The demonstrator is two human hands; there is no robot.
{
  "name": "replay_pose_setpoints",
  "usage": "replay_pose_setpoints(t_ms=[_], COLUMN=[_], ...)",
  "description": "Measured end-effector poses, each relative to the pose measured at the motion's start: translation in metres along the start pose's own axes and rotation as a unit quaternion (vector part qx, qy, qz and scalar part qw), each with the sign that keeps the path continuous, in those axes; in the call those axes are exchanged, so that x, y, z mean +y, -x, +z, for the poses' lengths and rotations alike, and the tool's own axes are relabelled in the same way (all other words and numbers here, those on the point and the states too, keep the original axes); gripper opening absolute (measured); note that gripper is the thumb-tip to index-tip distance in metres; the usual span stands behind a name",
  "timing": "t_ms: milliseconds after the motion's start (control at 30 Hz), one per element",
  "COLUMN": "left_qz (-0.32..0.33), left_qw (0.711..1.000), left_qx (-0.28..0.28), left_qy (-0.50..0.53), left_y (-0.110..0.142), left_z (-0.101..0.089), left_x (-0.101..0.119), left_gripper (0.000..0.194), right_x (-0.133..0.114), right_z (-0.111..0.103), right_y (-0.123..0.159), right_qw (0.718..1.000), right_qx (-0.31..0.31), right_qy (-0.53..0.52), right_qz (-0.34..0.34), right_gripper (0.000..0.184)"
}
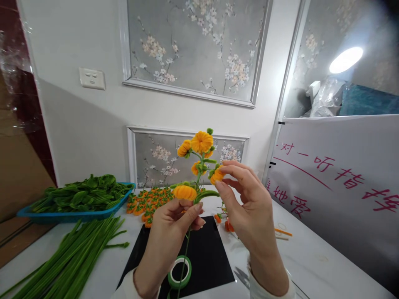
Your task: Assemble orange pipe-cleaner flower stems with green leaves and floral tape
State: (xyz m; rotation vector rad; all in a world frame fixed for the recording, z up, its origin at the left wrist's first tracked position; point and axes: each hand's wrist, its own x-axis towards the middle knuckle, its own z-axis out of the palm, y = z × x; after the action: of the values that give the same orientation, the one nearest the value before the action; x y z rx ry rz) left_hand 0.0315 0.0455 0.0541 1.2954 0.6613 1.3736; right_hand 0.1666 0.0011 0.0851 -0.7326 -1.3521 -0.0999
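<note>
Orange puffs [202,142] dot a green stem [198,178], at twelve o'clock from the tape [170,277]. The left hand [174,226] pinches the stem; the right hand [249,203] pinches a puff [217,176] at three o'clock.

The light was fairly bright, strongest at upper right, where a white oval glare [346,60] was blown out and a hazy streak rose above it toward the blackened top corner. On the wall [68,37], a soft slanting shadow [77,137] spread below the socket [92,79]. The counter [324,265] looked pale. Wide-angle distortion tilted the frames [188,92] and stretched the board [336,166] toward the right edge. The flower [202,142] was fairly crisp; the plastic [12,74] at far left looked softer.
</note>
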Motion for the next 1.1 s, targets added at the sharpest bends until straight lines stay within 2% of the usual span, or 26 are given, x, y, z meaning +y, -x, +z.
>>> replay_pose_setpoints(t_ms=[167,267,400,600,700,833,967,1100], left_qz=[0.003,0.002,0.009,0.001,-0.01,-0.004,0.003,0.003], left_qw=[1.0,0.999,0.993,0.985,0.985,0.988,0.989,0.989], left_qx=[-0.011,-0.034,-0.114,-0.168,-0.171,-0.157,-0.144,-0.145], left_qy=[0.009,0.0,0.004,0.049,0.035,0.004,-0.017,-0.017], left_y=[-0.003,-0.004,-0.006,-0.008,-0.007,-0.006,-0.007,-0.006], left_z=[-0.003,-0.006,-0.011,-0.013,-0.009,-0.004,-0.003,-0.002], left_x=[0.002,0.004,0.005,-0.002,-0.004,-0.005,-0.008,-0.01], left_gripper=[0.021,0.018,0.02,0.026,0.027,0.029,0.028,0.028], right_x=[0.003,0.009,0.018,0.028,0.029,0.024,0.019,0.016], right_z=[-0.011,-0.014,-0.014,-0.016,-0.014,-0.01,-0.01,-0.012], right_y=[-0.001,-0.004,-0.008,-0.012,-0.012,-0.011,-0.01,-0.01], right_qw=[0.998,0.995,0.993,0.986,0.989,0.997,0.997,0.993], right_qx=[0.063,0.086,0.079,0.05,0.038,0.057,0.07,0.078], right_qy=[-0.018,-0.021,-0.053,-0.119,-0.121,-0.053,-0.001,0.056], right_qz=[0.007,0.034,0.076,0.107,0.079,-0.009,-0.044,-0.075], right_gripper=[0.027,0.024,0.021,0.025,0.032,0.04,0.046,0.032])
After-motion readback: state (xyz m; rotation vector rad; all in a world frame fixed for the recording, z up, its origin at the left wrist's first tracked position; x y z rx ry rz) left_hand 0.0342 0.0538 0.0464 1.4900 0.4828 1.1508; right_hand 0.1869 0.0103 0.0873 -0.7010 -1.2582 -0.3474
